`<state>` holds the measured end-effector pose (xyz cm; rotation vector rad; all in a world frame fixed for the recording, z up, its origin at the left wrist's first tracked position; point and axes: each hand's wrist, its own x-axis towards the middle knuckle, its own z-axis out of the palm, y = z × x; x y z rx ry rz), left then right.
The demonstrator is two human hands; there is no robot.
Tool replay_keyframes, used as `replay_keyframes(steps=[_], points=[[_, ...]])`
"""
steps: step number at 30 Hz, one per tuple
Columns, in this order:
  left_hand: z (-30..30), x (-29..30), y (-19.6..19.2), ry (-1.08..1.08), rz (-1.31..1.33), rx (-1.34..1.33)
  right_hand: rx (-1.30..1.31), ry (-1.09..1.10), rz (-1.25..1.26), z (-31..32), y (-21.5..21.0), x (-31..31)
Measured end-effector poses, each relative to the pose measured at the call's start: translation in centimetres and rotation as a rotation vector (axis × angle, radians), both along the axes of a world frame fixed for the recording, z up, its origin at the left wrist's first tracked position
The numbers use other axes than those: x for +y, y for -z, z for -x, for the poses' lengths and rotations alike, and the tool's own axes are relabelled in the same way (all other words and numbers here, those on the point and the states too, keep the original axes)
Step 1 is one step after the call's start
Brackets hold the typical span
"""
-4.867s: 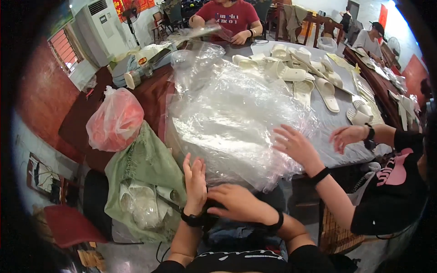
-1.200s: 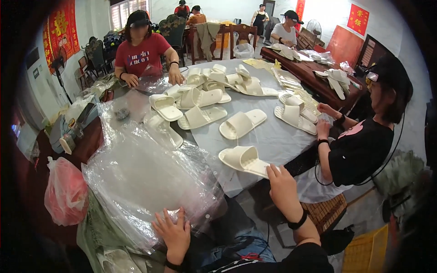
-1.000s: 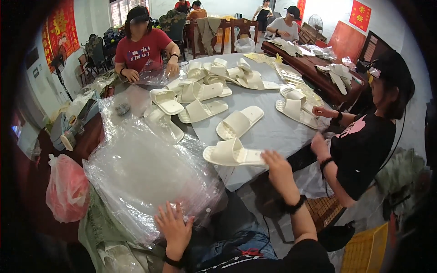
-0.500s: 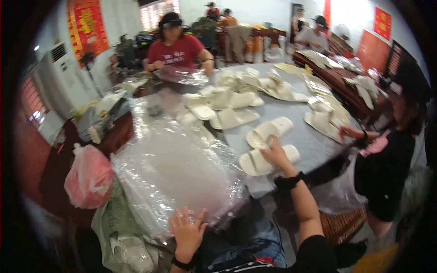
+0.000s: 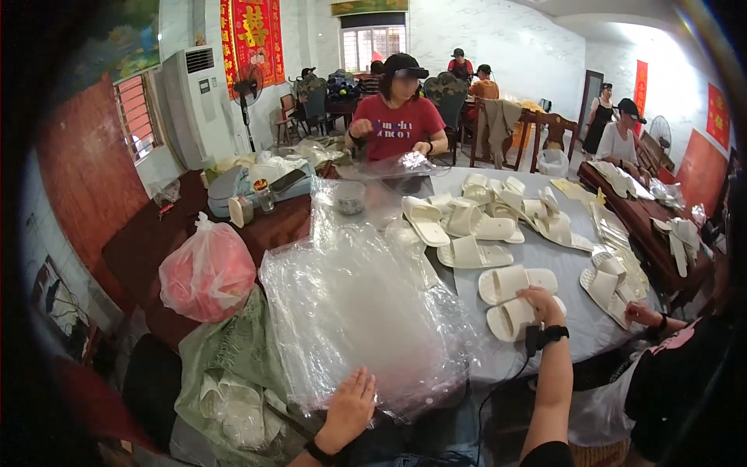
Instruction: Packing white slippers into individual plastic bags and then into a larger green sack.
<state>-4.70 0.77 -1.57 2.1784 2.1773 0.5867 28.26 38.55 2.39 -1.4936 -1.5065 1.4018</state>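
My left hand [image 5: 354,401] lies flat with straight fingers on the near edge of a stack of clear plastic bags [image 5: 350,311]. My right hand [image 5: 542,305], with a black band at the wrist, bends its fingers over the strap side of a white slipper [image 5: 506,323]. Its fingertips are partly hidden, but they appear to grip it. Right beside it, on the far side, a matching slipper [image 5: 498,286] lies parallel on the grey-covered table [image 5: 482,364]. Several more white slippers [image 5: 478,222] are heaped beyond the pair.
Left of the bags sits a tied bag with pink contents [image 5: 208,268], above a green sack [image 5: 226,350] of wrapped slippers. Across the table stands a person in red [image 5: 401,124]. At the right, another person's hand [image 5: 642,314] is by a slipper [image 5: 607,289].
The view has tilted up and turned left, so the scene sits lower and further right. My left hand still rests on the bags, and my right hand stays at the near slipper.
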Motion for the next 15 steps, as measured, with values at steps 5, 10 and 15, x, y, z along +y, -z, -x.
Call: replay_keyframes(steps=[5,10,15], points=[[-1.8,0.6,-3.5,-0.067,0.072,0.319,0.371,0.106,0.146,-1.3,0.7,-2.1],[-0.8,0.6,-1.3,-0.04,0.029,0.307,1.004,0.19,0.067,1.2,-4.7,-12.6],[-1.3,2.1,-2.7,-0.188,0.068,0.054,1.307,-0.215,0.239,-0.4,-1.1,-21.7]])
